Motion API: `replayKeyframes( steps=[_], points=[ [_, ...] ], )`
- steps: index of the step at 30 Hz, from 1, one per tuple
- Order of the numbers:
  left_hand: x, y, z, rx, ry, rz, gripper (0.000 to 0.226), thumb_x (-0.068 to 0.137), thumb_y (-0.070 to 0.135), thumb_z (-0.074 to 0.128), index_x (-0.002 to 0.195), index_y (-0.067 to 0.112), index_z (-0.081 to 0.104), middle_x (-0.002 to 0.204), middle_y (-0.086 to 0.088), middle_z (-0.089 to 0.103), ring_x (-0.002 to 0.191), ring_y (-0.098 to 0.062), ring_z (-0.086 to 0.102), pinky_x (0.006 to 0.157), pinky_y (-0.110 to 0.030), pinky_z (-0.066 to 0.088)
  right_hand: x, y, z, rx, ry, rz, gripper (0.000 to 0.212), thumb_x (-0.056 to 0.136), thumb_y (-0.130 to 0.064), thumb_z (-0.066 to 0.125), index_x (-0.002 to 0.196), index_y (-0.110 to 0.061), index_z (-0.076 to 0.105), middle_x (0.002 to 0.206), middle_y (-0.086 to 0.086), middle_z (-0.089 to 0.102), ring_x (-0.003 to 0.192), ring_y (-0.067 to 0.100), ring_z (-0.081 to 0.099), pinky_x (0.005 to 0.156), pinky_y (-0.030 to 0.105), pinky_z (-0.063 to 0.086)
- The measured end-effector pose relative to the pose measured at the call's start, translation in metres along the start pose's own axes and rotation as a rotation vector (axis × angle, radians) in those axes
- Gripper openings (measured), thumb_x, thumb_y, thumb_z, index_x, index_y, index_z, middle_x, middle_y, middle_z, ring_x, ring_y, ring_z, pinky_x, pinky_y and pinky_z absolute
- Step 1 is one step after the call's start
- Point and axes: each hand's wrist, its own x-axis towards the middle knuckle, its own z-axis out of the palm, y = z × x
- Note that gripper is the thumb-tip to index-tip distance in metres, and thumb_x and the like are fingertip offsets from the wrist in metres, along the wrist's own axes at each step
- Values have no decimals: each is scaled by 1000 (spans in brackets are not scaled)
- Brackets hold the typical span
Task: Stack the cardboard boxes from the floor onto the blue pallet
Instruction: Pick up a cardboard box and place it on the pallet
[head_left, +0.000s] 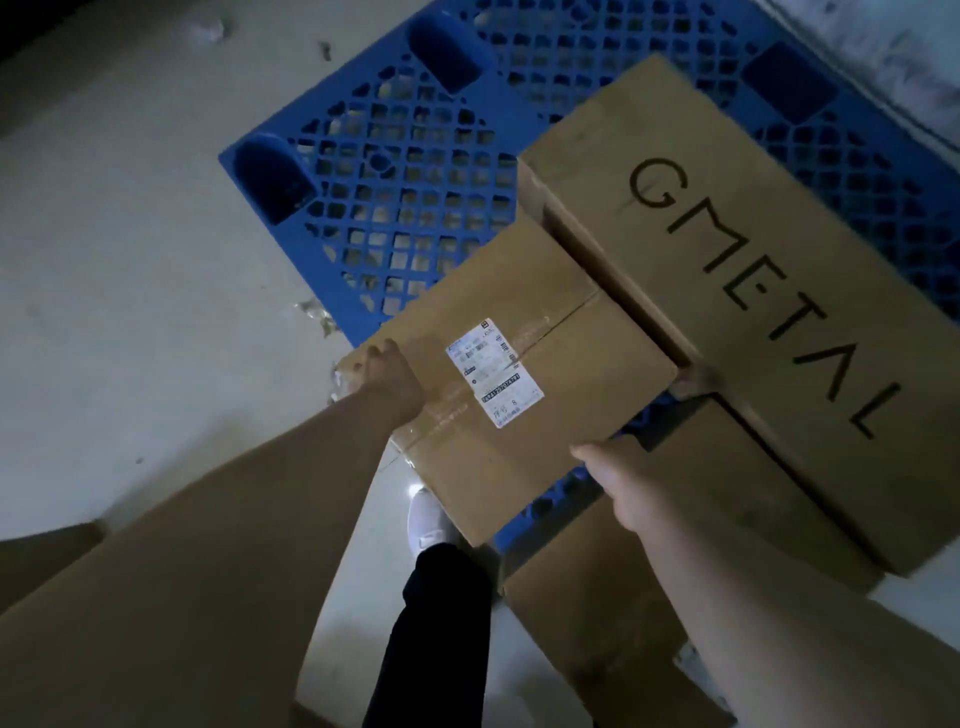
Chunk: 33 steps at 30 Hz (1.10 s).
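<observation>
Brown cardboard box with a white shipping label (519, 374) held over the near edge of the blue plastic lattice pallet (415, 182).
Head view: left hand (392, 382) curls its fingers over the box's left corner; right hand (623, 478) pinches the near edge, thumb on top, fingers hidden beneath. The box sits just beside a larger GMETAL-printed cardboard box (727, 260).

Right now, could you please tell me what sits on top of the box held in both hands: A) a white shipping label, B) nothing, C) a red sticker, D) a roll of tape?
A: a white shipping label lies on the top of the box gripped by the left hand and right hand.
</observation>
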Motion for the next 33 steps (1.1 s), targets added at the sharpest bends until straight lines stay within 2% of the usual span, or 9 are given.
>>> replayKeyframes(
  steps=[5, 8, 10, 14, 20, 24, 26, 29, 33],
  points=[
    [66, -6, 13, -35, -3, 43, 78, 90, 28, 57, 152, 14, 11, 153, -11, 27, 139, -36, 27, 108, -53, 35, 35, 9, 35, 162, 42, 106, 40, 89, -10, 61, 126, 0, 49, 114, 15, 62, 110, 30, 58, 87, 36, 48],
    [78, -18, 20, -3, 18, 72, 80, 90, 44, 57, 151, 16, 14, 150, -11, 31, 136, -36, 31, 108, -53, 34, 41, 11, 47, 221, 80, 109, 36, 88, -12, 62, 117, -7, 42, 84, 0, 52, 78, 17, 52, 74, 28, 49],
    [78, -29, 20, 2, 35, 67, 76, 91, 47, 55, 149, 15, 19, 145, -14, 34, 131, -37, 34, 104, -52, 36, 41, 10, 50, 247, 78, 85, 30, 89, -9, 61, 112, -12, 41, 82, -3, 50, 75, 14, 48, 73, 27, 46],
    [63, -66, 29, -102, -47, -69, 73, 89, 48, 58, 144, 11, 27, 136, -21, 39, 124, -43, 40, 101, -49, 37, 39, -12, 55, 193, 70, -100, 33, 89, -10, 60, 118, -19, 46, 92, -4, 53, 82, 12, 49, 76, 26, 43],
    [35, -95, 60, -280, -204, -291, 90, 85, 45, 65, 145, 1, 14, 139, -25, 41, 125, -43, 45, 104, -47, 40, 49, -70, 55, 35, -3, -305, 41, 94, -13, 53, 133, -19, 43, 127, 5, 54, 97, 18, 49, 81, 29, 38],
    [16, -70, 81, -371, -400, -328, 105, 89, 45, 59, 146, -5, -13, 129, -16, 52, 103, -34, 63, 70, -39, 53, 51, -108, 44, -90, -36, -469, 57, 95, -10, 47, 148, -18, 30, 139, 4, 46, 119, 21, 48, 91, 29, 38],
    [4, -52, 88, -444, -451, -346, 92, 91, 42, 58, 144, -8, 2, 119, -16, 59, 92, -30, 67, 61, -34, 48, 50, -113, 39, -276, 14, -531, 53, 92, -13, 49, 143, -19, 37, 141, 5, 45, 127, 24, 46, 99, 32, 37],
    [-5, -32, 86, -515, -471, -252, 49, 88, 42, 61, 112, -1, 56, 100, -14, 70, 89, -28, 68, 62, -30, 46, 46, -100, 34, -475, 145, -531, 51, 98, -17, 46, 146, -10, 31, 151, 10, 34, 139, 27, 34, 111, 34, 28],
    [9, -24, 66, -669, -261, -327, 56, 70, 41, 69, 114, 8, 55, 97, -11, 68, 89, -30, 68, 75, -40, 59, 49, -73, 37, -577, 191, -339, 73, 95, -28, 53, 154, -14, 11, 159, 15, 13, 145, 37, 16, 114, 54, 24]
  ],
)
